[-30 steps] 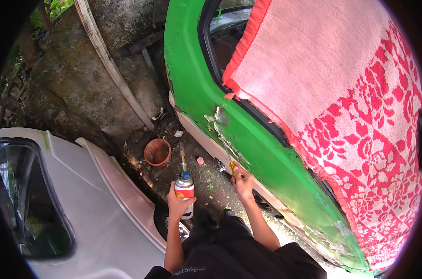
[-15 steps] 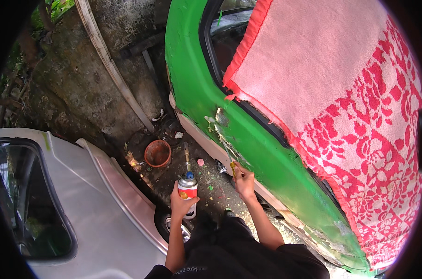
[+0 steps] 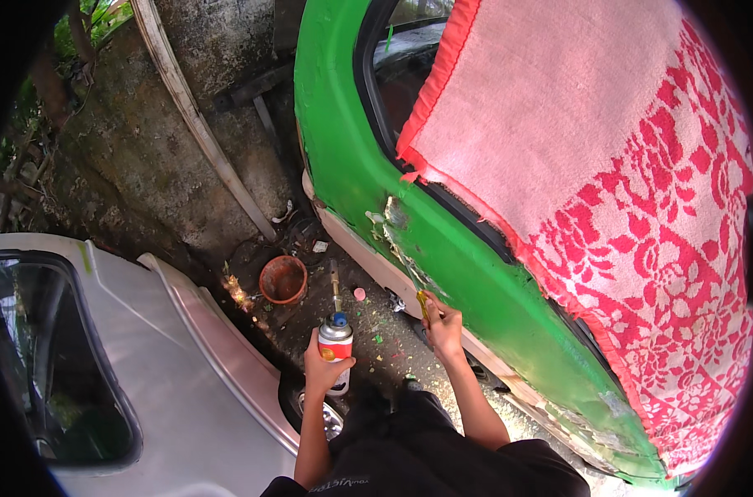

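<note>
My left hand (image 3: 325, 365) is wrapped round a gas torch (image 3: 336, 331), a red and white canister with a blue collar and a metal nozzle. Its nozzle points away from me, above the ground. My right hand (image 3: 444, 325) grips a yellow-handled tool (image 3: 423, 301) whose thin metal end reaches toward the damaged patch on a green car body (image 3: 486, 286). Whether the tip touches the panel I cannot tell, nor if it is a scraper or screwdriver. Along that patch the peeling paint (image 3: 390, 234) is lifted and shows pale and grey layers beneath. No flame shows at the nozzle.
A red and white floral towel (image 3: 559, 124) drapes over the green car's window. At left stands a silver car (image 3: 177, 356). Between them on the littered ground are a terracotta-coloured pot (image 3: 283, 280) and a small pink round thing (image 3: 360, 294). A stained wall (image 3: 136, 157) rises behind.
My right hand has shifted slightly right and down with the tool, drawing back a little along the damaged patch. The torch in my left hand is nearly still.
</note>
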Available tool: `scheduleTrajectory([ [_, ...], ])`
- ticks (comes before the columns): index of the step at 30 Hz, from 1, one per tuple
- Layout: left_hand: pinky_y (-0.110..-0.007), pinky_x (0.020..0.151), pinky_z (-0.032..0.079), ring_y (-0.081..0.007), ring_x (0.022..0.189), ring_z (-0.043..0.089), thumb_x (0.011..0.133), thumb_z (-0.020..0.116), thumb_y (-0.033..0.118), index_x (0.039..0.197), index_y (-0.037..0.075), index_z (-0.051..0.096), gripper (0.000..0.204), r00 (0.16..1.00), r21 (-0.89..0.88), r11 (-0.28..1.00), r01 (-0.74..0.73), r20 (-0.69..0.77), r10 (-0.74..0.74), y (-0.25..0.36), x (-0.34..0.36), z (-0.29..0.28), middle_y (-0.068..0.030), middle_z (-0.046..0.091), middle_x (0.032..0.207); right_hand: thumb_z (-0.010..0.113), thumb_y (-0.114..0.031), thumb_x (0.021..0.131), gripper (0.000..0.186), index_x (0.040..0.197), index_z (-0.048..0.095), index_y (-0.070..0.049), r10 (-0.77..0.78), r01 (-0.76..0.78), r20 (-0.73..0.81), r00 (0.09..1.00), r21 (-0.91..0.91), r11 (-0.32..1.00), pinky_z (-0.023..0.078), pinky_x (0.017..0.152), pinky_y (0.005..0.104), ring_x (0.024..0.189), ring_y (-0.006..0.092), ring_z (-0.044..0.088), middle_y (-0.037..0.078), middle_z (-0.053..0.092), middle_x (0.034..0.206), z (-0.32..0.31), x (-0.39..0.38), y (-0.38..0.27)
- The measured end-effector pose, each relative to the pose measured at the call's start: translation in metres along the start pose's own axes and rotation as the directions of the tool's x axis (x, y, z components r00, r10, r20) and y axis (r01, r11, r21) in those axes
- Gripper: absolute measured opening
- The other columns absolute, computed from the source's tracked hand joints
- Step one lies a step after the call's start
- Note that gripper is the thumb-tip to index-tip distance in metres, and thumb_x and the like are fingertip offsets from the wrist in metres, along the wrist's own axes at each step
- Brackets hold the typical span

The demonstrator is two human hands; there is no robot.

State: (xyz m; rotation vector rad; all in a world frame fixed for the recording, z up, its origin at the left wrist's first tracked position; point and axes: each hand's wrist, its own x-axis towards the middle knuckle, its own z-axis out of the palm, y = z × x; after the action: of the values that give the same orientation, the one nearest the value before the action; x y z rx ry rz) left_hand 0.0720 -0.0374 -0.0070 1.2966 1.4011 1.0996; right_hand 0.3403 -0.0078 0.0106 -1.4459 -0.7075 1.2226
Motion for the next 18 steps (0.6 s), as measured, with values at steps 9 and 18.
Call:
scheduleTrajectory([
  [9, -0.035, 0.081, 0.055, -0.0191, 0.086, 0.068, 0.057, 0.092, 0.013, 0.118, -0.001, 0.056, 0.072, 0.999, -0.026, 1.000, 0.012, -0.043, -0.013, -0.006, -0.003, 0.002, -0.0110, 0.071, 0.098, 0.057, -0.027, 0.108, 0.031, 0.118, 0.069, -0.001, 0.128, -0.128, -0.004, 0.992, 0.044, 0.991, 0.028, 0.038, 0.0237, 0.044, 0.0058, 0.037, 0.000, 0.051, 0.065, -0.004, -0.007, -0.003],
  [18, -0.035, 0.082, 0.054, -0.0188, 0.088, 0.067, 0.059, 0.091, 0.013, 0.114, 0.002, 0.057, 0.066, 1.000, -0.057, 0.998, 0.015, -0.004, -0.015, -0.003, -0.003, -0.001, -0.0094, 0.071, 0.099, 0.050, -0.031, 0.110, 0.026, 0.120, 0.054, -0.008, 0.248, -0.437, 0.420, 0.873, 0.448, 0.780, 0.029, 0.040, 0.0217, 0.049, 0.0074, 0.038, 0.006, 0.056, 0.085, -0.004, -0.008, -0.001],
])
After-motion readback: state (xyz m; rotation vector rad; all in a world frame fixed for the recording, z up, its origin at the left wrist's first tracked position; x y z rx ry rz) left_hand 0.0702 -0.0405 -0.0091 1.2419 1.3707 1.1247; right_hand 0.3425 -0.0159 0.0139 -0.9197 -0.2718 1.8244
